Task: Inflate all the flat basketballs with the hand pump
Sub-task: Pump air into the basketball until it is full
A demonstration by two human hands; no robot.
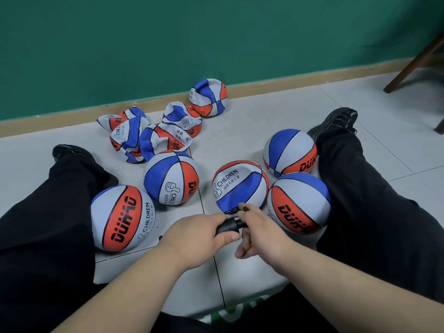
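Note:
A black hand pump (230,225) lies between my hands, its tip against a partly dented red, white and blue basketball (240,186) on the floor between my legs. My left hand (199,236) grips the pump barrel. My right hand (258,230) pinches the pump's front end by the ball. Round balls sit at the left (121,217), the middle (171,177), the right (298,203) and the far right (289,151). Several crumpled flat balls (153,133) lie near the wall, and a half-collapsed one (208,97) leans at the skirting.
My legs in black trousers (374,212) spread to either side of the balls on the grey tiled floor (240,131). A green wall with a tan skirting (72,121) runs behind. Dark wooden chair legs (413,63) stand at the far right.

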